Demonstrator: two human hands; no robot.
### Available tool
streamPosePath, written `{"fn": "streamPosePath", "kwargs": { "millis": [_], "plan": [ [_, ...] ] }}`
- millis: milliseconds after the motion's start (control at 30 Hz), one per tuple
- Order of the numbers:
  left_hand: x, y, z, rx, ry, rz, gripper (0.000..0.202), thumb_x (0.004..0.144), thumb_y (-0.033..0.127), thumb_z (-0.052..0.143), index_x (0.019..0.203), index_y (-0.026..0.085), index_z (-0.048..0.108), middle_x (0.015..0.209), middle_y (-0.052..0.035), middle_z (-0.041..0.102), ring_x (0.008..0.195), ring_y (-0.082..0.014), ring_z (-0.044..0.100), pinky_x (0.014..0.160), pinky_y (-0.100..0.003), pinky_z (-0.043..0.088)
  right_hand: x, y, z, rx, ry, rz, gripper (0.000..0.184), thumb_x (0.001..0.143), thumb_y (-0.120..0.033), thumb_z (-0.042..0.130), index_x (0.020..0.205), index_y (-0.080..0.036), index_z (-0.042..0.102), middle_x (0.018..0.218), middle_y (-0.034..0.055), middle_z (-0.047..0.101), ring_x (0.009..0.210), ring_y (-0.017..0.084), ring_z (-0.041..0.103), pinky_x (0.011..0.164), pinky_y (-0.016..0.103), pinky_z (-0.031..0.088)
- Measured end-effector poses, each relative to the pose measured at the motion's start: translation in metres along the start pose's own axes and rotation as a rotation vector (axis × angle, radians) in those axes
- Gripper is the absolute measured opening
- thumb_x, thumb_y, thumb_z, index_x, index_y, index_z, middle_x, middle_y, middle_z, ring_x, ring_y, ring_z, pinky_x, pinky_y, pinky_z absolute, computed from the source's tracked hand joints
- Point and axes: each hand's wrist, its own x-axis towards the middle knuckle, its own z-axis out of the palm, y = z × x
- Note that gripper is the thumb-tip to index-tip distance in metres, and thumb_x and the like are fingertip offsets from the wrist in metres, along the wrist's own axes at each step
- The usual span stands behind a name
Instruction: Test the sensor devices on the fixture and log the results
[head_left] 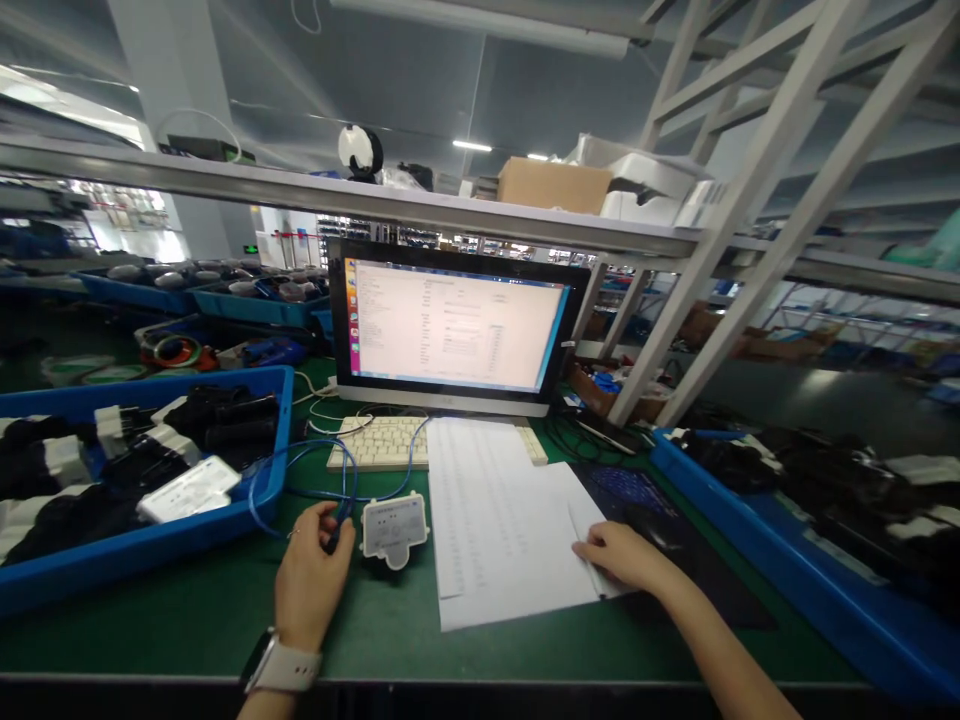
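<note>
My left hand (311, 565), with a watch on the wrist, is closed around the end of a blue cable (349, 480); a dark piece at the fingertips is partly hidden. Just right of it lies a pale box-like module (394, 530) with a printed label and a rounded tab. My right hand (626, 555) rests at the right edge of the printed paper sheets (495, 530), its fingers pinched on a slim pen (592, 572) with a dark tip. The sheets overlap a cream keyboard (386, 442).
A lit monitor (457, 325) stands behind the keyboard. Blue bins, one on the left (262, 480) and one on the right (795, 570), hold black and white parts. A dark mouse (652, 525) sits on a black mat (720, 580). A shelf (450, 205) crosses above.
</note>
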Motion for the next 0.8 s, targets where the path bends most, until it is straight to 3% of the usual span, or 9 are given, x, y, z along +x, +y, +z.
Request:
{"fn": "streamPosePath", "kwargs": {
  "millis": [100,200,300,400,500,600,700,767,800],
  "plan": [
    [-0.002,0.007,-0.004,0.131,-0.05,0.024,0.039,0.077,0.046,0.045,0.096,0.015,0.058,0.082,-0.0073,0.057,0.07,-0.0236,0.057,0.059,-0.036,0.047,-0.001,0.001,-0.002,0.005,0.023,-0.002,0.025,0.086,-0.032,0.048,0.073,-0.016,0.062,0.065,0.0042,0.062,0.062,0.017,0.058,0.053,0.024,0.033],
    [-0.012,0.022,-0.011,0.313,0.09,0.201,0.041,0.083,0.043,0.04,0.102,0.012,0.058,0.093,-0.0123,0.056,0.087,-0.0276,0.055,0.075,-0.041,0.047,-0.001,0.004,-0.003,-0.079,0.153,-0.061,0.027,0.088,-0.019,0.04,0.104,-0.019,0.061,0.08,0.0042,0.064,0.071,0.018,0.059,0.057,0.024,0.034],
    [-0.037,0.042,-0.013,0.274,0.224,0.457,0.031,0.087,0.035,0.045,0.102,0.012,0.058,0.098,-0.0133,0.056,0.093,-0.0267,0.054,0.083,-0.042,0.045,0.004,0.008,-0.001,-0.362,0.266,-0.353,0.039,0.08,-0.008,0.044,0.111,-0.025,0.06,0.09,0.0036,0.062,0.072,0.017,0.06,0.056,0.024,0.035],
    [-0.073,0.063,-0.004,0.131,0.08,0.685,0.021,0.087,0.019,0.048,0.105,0.016,0.058,0.107,-0.0106,0.058,0.1,-0.0216,0.055,0.089,-0.036,0.044,0.013,0.013,0.002,-0.509,0.261,-0.595,0.031,0.076,-0.004,0.048,0.093,-0.022,0.066,0.081,0.0043,0.061,0.068,0.016,0.058,0.054,0.024,0.034],
    [-0.105,0.078,0.015,0.111,-0.12,0.845,0.026,0.086,0.017,0.045,0.11,0.015,0.057,0.119,-0.0101,0.058,0.114,-0.0221,0.051,0.092,-0.034,0.046,0.019,0.02,-0.007,-0.494,0.26,-0.688,0.021,0.074,-0.004,0.051,0.076,-0.02,0.065,0.073,0.0038,0.061,0.066,0.016,0.056,0.057,0.025,0.036],
    [-0.121,0.083,0.032,0.184,-0.21,0.923,0.036,0.084,0.024,0.051,0.117,0.01,0.053,0.127,-0.0122,0.054,0.119,-0.0262,0.049,0.091,-0.038,0.049,0.016,0.025,-0.022,-0.467,0.32,-0.722,0.014,0.074,-0.008,0.051,0.072,-0.018,0.062,0.072,0.0046,0.06,0.066,0.016,0.055,0.06,0.025,0.037],
    [-0.127,0.085,0.042,0.216,-0.286,0.929,0.053,0.078,0.036,0.06,0.122,0.007,0.049,0.131,-0.0155,0.051,0.12,-0.0299,0.049,0.091,-0.042,0.05,0.004,0.011,-0.019,-0.229,0.534,-0.608,0.017,0.082,-0.02,0.044,0.079,-0.016,0.059,0.068,0.0053,0.058,0.061,0.016,0.053,0.058,0.026,0.038],
    [-0.128,0.087,0.046,0.208,-0.338,0.902,0.063,0.075,0.044,0.064,0.123,0.006,0.048,0.133,-0.0168,0.049,0.121,-0.0311,0.048,0.092,-0.043,0.049,-0.004,-0.014,0.001,0.26,0.631,-0.475,0.023,0.086,-0.032,0.04,0.082,-0.017,0.057,0.06,0.0016,0.055,0.053,0.015,0.051,0.052,0.025,0.038],
    [-0.128,0.087,0.048,0.206,-0.364,0.882,0.067,0.073,0.047,0.065,0.124,0.006,0.048,0.134,-0.0171,0.048,0.121,-0.0314,0.048,0.093,-0.043,0.049,-0.008,-0.028,0.015,0.537,0.568,-0.423,0.025,0.085,-0.036,0.041,0.085,-0.018,0.057,0.059,0.0008,0.056,0.052,0.015,0.052,0.05,0.025,0.038]
  ]
}}
